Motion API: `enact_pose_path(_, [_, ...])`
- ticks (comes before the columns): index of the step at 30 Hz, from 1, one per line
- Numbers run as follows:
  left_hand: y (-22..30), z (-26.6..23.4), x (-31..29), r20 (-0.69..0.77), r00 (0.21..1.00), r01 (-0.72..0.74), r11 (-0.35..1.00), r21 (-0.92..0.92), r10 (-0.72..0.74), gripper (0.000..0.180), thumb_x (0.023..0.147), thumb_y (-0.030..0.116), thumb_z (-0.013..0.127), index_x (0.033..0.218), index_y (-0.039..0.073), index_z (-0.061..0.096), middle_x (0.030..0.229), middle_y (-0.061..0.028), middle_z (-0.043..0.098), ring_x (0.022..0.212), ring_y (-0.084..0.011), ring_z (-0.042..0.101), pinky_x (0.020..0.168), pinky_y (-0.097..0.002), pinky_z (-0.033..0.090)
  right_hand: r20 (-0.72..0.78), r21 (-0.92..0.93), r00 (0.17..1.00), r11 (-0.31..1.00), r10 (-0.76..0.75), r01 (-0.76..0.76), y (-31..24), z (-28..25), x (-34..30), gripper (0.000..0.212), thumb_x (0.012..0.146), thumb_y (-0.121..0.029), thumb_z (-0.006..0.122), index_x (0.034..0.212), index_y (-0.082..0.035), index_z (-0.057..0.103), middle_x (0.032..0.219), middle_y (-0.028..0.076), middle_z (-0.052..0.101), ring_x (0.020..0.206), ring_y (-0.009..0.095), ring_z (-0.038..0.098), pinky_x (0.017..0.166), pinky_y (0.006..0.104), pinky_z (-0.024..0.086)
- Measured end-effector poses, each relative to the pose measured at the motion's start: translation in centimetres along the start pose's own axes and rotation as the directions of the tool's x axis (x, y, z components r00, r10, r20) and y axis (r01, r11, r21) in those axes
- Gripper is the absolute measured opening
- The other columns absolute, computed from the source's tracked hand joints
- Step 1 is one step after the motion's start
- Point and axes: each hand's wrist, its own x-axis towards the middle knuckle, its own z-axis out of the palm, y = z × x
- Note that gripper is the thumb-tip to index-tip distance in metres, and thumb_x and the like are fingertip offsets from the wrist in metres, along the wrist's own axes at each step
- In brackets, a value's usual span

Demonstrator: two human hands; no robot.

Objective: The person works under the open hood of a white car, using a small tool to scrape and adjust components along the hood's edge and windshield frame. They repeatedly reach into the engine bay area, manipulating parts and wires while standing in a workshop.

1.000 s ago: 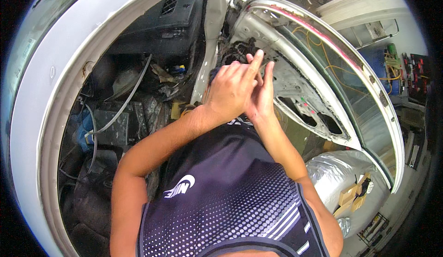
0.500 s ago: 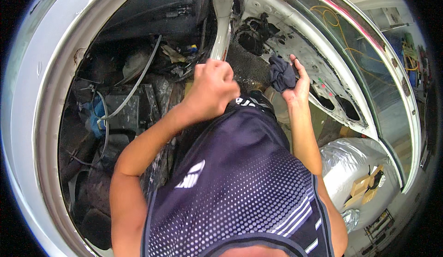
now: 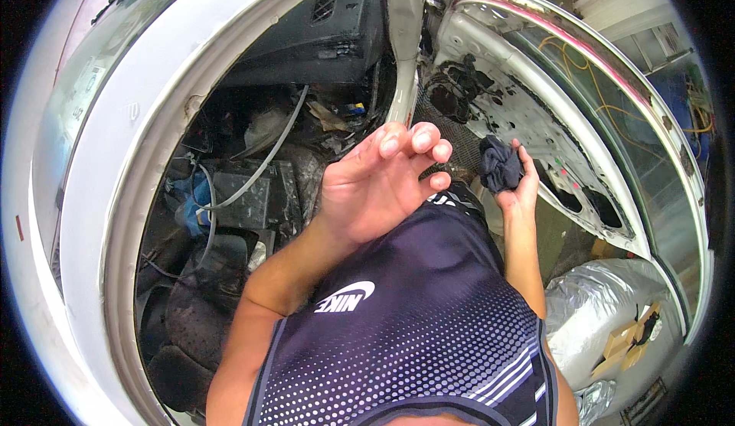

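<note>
My left hand (image 3: 371, 185) is raised in front of my chest, palm turned up. Its fingers are loosely bent and apart, and nothing shows in it. In my right hand (image 3: 524, 189), held out by the car door, is a crumpled dark cloth (image 3: 500, 164); part of the fingers is hidden behind it. The opened door (image 3: 528, 116), its inner side stripped to white metal with dark cut-outs, stands just beyond that hand. Left of my left hand, a pale hose (image 3: 264, 162) curves through the car's dirty interior.
The car's white door frame (image 3: 130, 173) arches along the left. A dark dashboard panel (image 3: 314, 43) sits inside at the far side. At lower right lies a silver-wrapped bundle (image 3: 589, 292) with an opened cardboard box (image 3: 624, 338) on it. A yellow cable (image 3: 570, 57) shows through the door's window.
My left hand has gone from closed fingers to spread ones and turned palm up. The view has shifted, so the car and my right hand with the cloth appear further right and lower.
</note>
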Motion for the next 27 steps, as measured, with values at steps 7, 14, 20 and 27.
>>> enact_pose_path(7, [-0.4,-0.1,-0.3,0.095,0.995,0.023,0.999,-0.049,-0.018,0.019,0.100,0.033,0.060,0.090,0.017,0.059,0.117,-0.0036,0.049,0.124,-0.0235,0.043,0.103,-0.0415,0.040,-0.007,-0.051,1.000,0.999,-0.010,0.009,-0.1,0.7,-1.1,0.029,0.097,-0.026,0.060,0.123,-0.012,0.065,0.127,0.018,0.066,0.112,0.035,0.066,0.098,0.0495,0.053])
enact_pose_path(14, [-0.4,-0.1,-0.6,0.109,0.994,0.030,0.999,-0.041,-0.026,0.019,0.100,0.032,0.059,0.089,0.016,0.059,0.118,-0.0039,0.049,0.125,-0.0236,0.043,0.104,-0.0419,0.041,0.034,-0.044,0.999,0.999,-0.006,0.007,0.0,-0.2,-0.5,0.029,0.098,-0.025,0.059,0.122,-0.012,0.065,0.128,0.018,0.066,0.113,0.035,0.065,0.099,0.0492,0.053])
enact_pose_path(20, [-0.3,-0.4,-0.6,0.122,0.992,0.016,0.999,-0.028,-0.012,0.021,0.101,0.032,0.057,0.089,0.016,0.059,0.117,-0.0045,0.050,0.124,-0.0235,0.043,0.102,-0.0409,0.041,0.039,-0.038,0.999,0.999,-0.005,0.006,-0.1,0.0,-0.6,0.027,0.097,-0.026,0.060,0.119,-0.012,0.067,0.126,0.017,0.067,0.114,0.036,0.065,0.100,0.0513,0.051])
enact_pose_path(27, [2.5,-3.0,-2.6,-0.260,0.965,0.194,0.610,0.768,0.020,0.022,0.100,0.022,0.057,0.099,0.001,0.065,0.113,-0.0096,0.059,0.107,-0.0203,0.056,0.094,-0.0329,0.045,0.055,-0.053,0.998,0.998,-0.033,0.036,-1.1,-0.9,1.5,0.026,0.096,-0.027,0.061,0.117,-0.013,0.070,0.125,0.016,0.067,0.115,0.036,0.063,0.102,0.0529,0.050])
